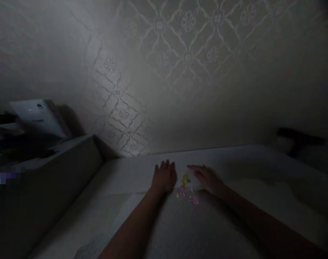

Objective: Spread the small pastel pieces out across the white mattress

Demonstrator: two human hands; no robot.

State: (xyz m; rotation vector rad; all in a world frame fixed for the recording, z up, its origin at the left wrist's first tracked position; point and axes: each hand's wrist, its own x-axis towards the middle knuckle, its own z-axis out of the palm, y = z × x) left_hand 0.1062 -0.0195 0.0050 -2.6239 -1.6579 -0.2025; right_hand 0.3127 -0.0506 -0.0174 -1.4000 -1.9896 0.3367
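Observation:
In the dim head view, my left hand (164, 177) lies palm down on a pale flat surface (137, 176) near the wall, its fingers stretched out. My right hand (208, 180) is just to the right, with its index finger extended and the others partly hidden; no held thing shows. Between the hands are small flower-like shapes, a yellow one (185, 178) and pink ones (181, 190). They are on or beside a light textured cloth (185, 230) that reaches toward me. The gloom hides whether the shapes are printed or attached.
A patterned wall (180, 90) rises behind the surface. At left stands a cabinet-like side panel (69, 176), with a white box (38, 117) and dark clutter on top. A dark, blurred object (299, 138) is at the far right by the wall.

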